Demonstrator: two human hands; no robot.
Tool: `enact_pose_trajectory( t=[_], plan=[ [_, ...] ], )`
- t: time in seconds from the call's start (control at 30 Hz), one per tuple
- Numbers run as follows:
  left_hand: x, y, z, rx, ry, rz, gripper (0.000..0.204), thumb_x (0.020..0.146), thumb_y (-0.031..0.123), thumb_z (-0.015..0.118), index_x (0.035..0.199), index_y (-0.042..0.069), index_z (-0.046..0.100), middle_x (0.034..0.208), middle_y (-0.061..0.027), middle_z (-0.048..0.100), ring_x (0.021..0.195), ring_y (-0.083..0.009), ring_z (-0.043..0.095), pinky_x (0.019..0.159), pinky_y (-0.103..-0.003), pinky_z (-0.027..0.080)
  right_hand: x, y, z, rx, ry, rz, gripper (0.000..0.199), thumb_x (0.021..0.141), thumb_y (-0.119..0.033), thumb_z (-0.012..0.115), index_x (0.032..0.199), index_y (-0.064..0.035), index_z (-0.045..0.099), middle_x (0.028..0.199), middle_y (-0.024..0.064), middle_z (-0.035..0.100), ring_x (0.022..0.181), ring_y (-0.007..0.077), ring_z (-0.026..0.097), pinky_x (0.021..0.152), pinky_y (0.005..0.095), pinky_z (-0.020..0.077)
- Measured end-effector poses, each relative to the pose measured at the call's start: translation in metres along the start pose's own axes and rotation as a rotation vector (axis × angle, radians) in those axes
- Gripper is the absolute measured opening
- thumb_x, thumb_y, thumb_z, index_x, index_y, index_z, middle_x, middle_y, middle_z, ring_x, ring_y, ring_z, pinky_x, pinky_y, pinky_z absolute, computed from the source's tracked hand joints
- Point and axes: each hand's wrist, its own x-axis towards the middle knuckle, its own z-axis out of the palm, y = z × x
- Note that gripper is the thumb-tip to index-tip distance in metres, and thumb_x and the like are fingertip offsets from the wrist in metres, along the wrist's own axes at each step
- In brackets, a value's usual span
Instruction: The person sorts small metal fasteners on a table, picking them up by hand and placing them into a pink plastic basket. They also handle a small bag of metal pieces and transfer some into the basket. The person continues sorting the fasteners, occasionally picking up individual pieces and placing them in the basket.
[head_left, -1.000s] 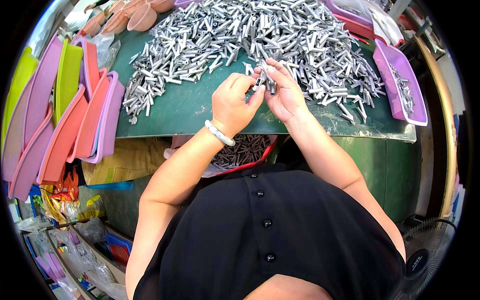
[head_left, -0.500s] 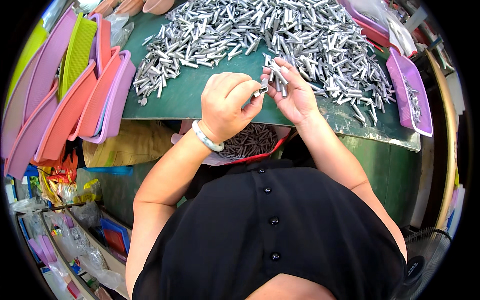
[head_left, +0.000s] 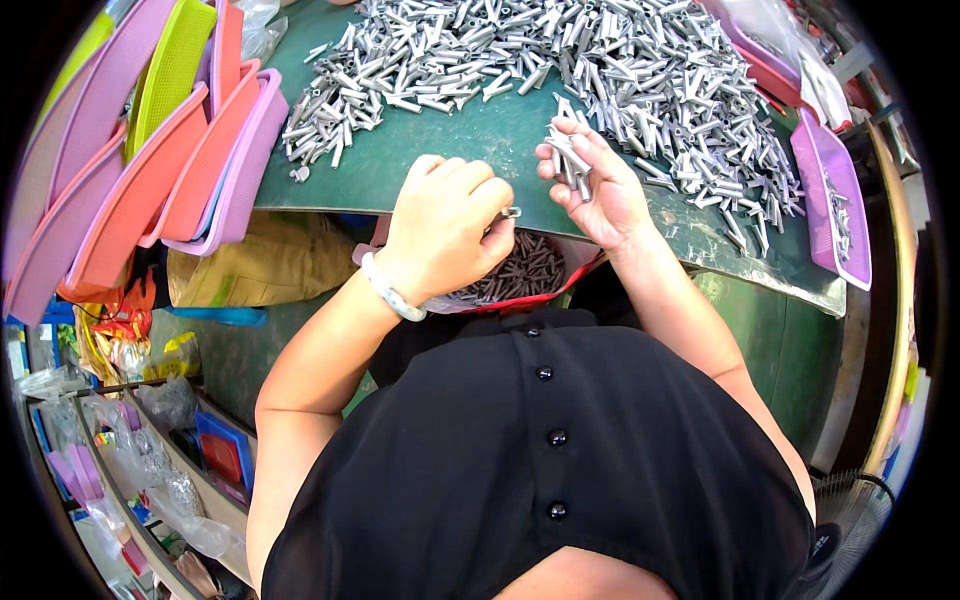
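I judge this step as handling pieces singly: nearer me than the uncountable pile (head_left: pixel 640 80) on the surface (head_left: pixel 400 135), my left hand (head_left: pixel 445 225) pinches one visible metal piece (head_left: pixel 511 212); my right hand (head_left: pixel 605 185) cups several overlapping pieces (head_left: pixel 570 160). One purple basket (head_left: pixel 818 165) sits right of the pile. Next calls for a light pinch, I think.

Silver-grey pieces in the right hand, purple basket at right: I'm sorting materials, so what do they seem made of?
The silver-grey pieces look like satin metal: pale highlights run along their edges, though coated plastic is possible. The purple basket looks like fairly matte moulded plastic, from its even colour and smooth rim.
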Motion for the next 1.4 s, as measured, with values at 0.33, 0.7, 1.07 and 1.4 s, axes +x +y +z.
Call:
enact_pose_trajectory(
  t=[0.33,0.7,1.07,1.4],
  plan=[
    [0.018,-0.006,0.033,-0.095,0.125,-0.033,0.029,0.068,0.012,0.066,0.096,0.008,0.061,0.087,-0.0059,0.053,0.079,-0.025,0.053,0.069,-0.037,0.043,-0.003,0.011,0.02,-0.215,-0.007,0.044,0.033,0.092,-0.032,0.051,0.112,-0.0067,0.053,0.088,0.0059,0.061,0.068,0.0117,0.058,0.05,0.0229,0.0461],
    [0.006,-0.022,0.045,-0.651,0.203,-0.251,0.015,0.078,0.005,0.065,0.093,0.004,0.062,0.08,-0.0066,0.058,0.075,-0.0194,0.057,0.066,-0.029,0.045,-0.007,0.002,0.021,-0.2,-0.012,0.083,0.032,0.093,-0.031,0.047,0.11,-0.0046,0.052,0.088,0.0077,0.061,0.069,0.0153,0.059,0.049,0.024,0.0456],
    [0.012,-0.005,0.031,-0.536,0.262,-0.266,0.013,0.073,0.003,0.07,0.084,0.002,0.064,0.074,-0.0039,0.057,0.067,-0.0104,0.053,0.06,-0.022,0.042,-0.012,0.007,0.017,-0.289,0.013,0.089,0.018,0.087,-0.008,0.056,0.105,-0.0048,0.054,0.085,0.0051,0.06,0.065,0.0102,0.056,0.048,0.0192,0.0421],
    [0.019,0.005,0.032,-0.267,0.279,-0.129,0.017,0.065,0.002,0.07,0.079,0.005,0.064,0.071,-0.0056,0.055,0.063,-0.0181,0.056,0.057,-0.027,0.045,-0.015,0.011,0.02,-0.342,0.035,0.128,0.019,0.087,-0.011,0.057,0.104,-0.0049,0.052,0.085,0.0024,0.059,0.063,0.0088,0.055,0.046,0.0184,0.0403]
  ],
)
